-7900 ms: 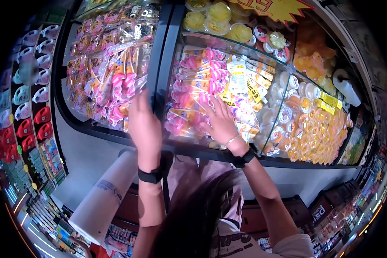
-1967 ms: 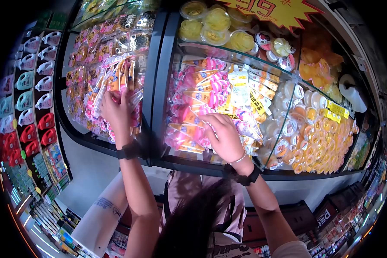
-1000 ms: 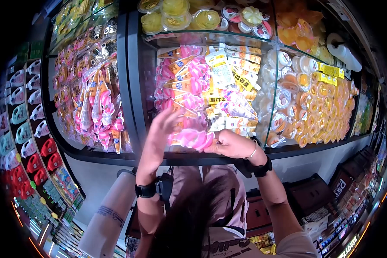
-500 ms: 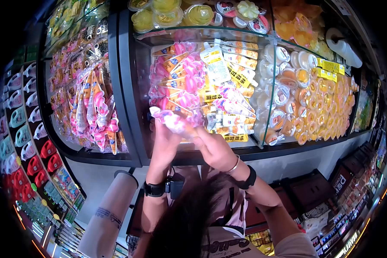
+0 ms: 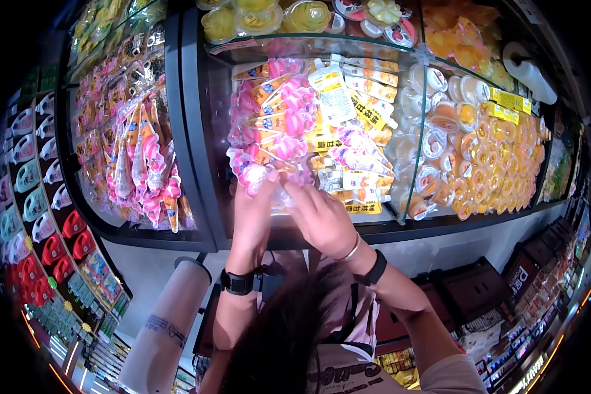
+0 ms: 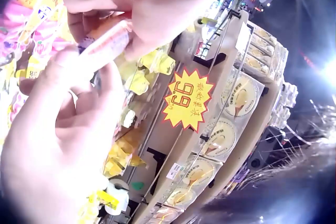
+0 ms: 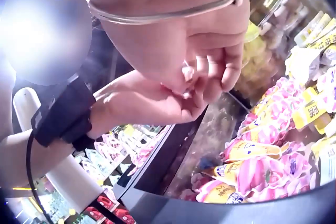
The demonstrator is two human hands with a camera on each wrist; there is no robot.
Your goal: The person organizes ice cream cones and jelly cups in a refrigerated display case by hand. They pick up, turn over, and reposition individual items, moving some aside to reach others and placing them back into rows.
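Note:
In the head view, a pink-topped cone package (image 5: 253,177) is above the front of the middle compartment. The left hand (image 5: 253,213) grips it, thumb and fingers at its near side. Beside it, the right hand (image 5: 325,220) has curled fingers meeting the clear wrapper. The left wrist view has the package (image 6: 107,48) edge-on, pinched between the two hands. In the right wrist view, the right hand (image 7: 178,40) is close against the left hand (image 7: 149,100), and their fingers hide most of the package. Similar cone packages (image 5: 272,121) lie behind the hands.
More cones (image 5: 141,157) are heaped in the left compartment. White-and-yellow pouches (image 5: 335,95) lie right of the middle cones, and jelly cups (image 5: 492,164) fill the right side past a glass divider (image 5: 414,151). A dark rim (image 5: 387,230) runs along the front.
Earlier, the left hand was in the left heap and the right over the middle cones. A package has since come between both hands; over the last half second they have drawn closer together on it.

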